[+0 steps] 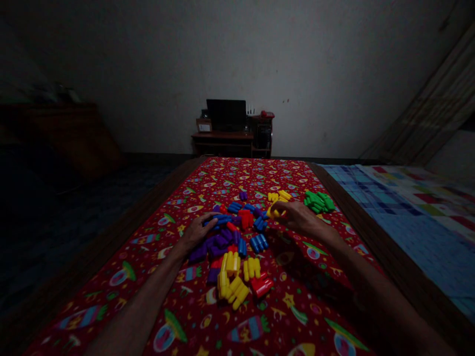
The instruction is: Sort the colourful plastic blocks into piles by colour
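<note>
A loose pile of ribbed plastic toy blocks lies between my hands. My left hand [196, 231] rests at the pile's left side, fingers stretched out and touching a blue block [223, 218]. Pinched in my right hand [300, 216], at the far right of the pile, is a yellow block [273, 210]. Purple blocks [222, 239] lie close to my left hand, and a red block [246, 219] sits mid-pile. Nearer to me are several yellow blocks [237, 289] and a red block [262, 285]. Beyond my right fingers lies a small yellow group [280, 196].
Green blocks [319, 201] form a separate heap to the right. Everything lies on a red patterned cloth [245, 173] with dark side edges. A desk [222, 138] with a monitor [226, 114] stands against the wall. Checked bedding [401, 222] lies to the right.
</note>
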